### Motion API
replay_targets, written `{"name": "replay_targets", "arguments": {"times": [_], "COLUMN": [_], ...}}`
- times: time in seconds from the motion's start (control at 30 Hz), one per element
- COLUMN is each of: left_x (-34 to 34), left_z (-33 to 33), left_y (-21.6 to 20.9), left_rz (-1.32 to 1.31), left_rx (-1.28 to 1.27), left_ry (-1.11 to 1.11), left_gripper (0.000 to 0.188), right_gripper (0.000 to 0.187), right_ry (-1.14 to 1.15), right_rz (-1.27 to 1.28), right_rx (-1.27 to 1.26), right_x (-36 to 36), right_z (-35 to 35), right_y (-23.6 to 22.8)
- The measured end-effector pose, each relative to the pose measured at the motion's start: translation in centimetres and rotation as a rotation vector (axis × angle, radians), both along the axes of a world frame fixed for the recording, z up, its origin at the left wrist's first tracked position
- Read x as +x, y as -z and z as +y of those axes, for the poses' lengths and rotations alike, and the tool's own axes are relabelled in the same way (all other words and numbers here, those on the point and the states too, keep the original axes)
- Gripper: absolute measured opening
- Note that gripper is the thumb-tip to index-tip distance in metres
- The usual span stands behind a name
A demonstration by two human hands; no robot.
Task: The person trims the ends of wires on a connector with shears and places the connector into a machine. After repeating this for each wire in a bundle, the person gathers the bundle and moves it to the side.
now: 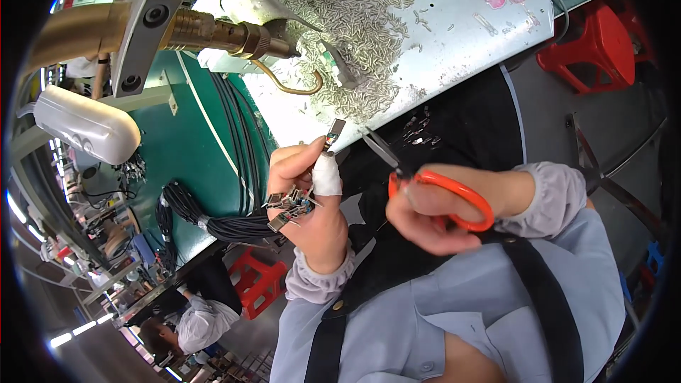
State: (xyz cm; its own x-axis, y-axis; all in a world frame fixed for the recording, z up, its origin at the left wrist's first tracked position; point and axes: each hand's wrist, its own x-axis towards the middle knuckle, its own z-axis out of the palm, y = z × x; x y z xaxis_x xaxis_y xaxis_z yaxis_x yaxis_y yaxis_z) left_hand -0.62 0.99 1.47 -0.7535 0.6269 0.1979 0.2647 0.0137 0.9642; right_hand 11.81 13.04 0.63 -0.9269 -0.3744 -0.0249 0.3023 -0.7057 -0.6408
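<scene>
My left hand (pixel 308 198) pinches a small metal-shelled plug (pixel 335 130) with a bit of circuit board between its forefinger and its thumb, which is wrapped in white tape (pixel 327 174). Several more such plugs (pixel 291 204) with thin leads are tucked in the same palm. My right hand (pixel 440 213) grips scissors (pixel 397 164) by their red-orange loop handles. Their short dark blades point up and left towards the pinched plug, a little apart from it. Whether the blades touch each other is hard to see.
A heap of small silvery metal pieces (pixel 355 35) covers part of the white worktop (pixel 454 35). Above it juts a brass nozzle (pixel 262 42) with a curved tube. Black cables (pixel 220 223) lie on the green mat. Small scraps (pixel 422 131) rest on black cloth. Red stools (pixel 596 50) stand nearby.
</scene>
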Motion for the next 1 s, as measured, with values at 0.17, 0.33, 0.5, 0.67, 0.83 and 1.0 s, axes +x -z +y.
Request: {"name": "replay_targets", "arguments": {"times": [0.17,0.33,0.5,0.67,0.83,1.0], "left_x": [0.7,0.8,0.9,1.1,0.9,0.5], "left_z": [0.2,0.1,0.3,0.4,0.4,0.6], "left_y": [0.7,1.1,1.6,1.5,1.7,1.6], "left_rz": [0.012,0.057,0.069,-0.042,-0.032,-0.050], "left_rx": [0.072,0.052,0.064,0.120,0.090,0.061], "left_ry": [-0.042,-0.046,-0.072,-0.047,-0.033,0.039], "left_gripper": [0.017,0.017,0.017,0.017,0.017,0.016], "right_gripper": [0.064,0.064,0.063,0.059,0.057,0.051], "right_ry": [-0.127,-0.202,-0.182,-0.144,-0.152,0.051], "right_rz": [0.038,-0.066,-0.061,-0.067,-0.064,-0.017], "right_rx": [-0.477,-0.629,-0.650,-0.625,-0.557,-0.209], "right_x": [-0.2,-0.5,-0.7,-0.5,-0.7,-0.6], "right_z": [-1.7,-2.2,-2.3,-2.2,-1.6,-1.6], "right_y": [0.8,1.0,1.4,1.5,1.9,2.0]}}
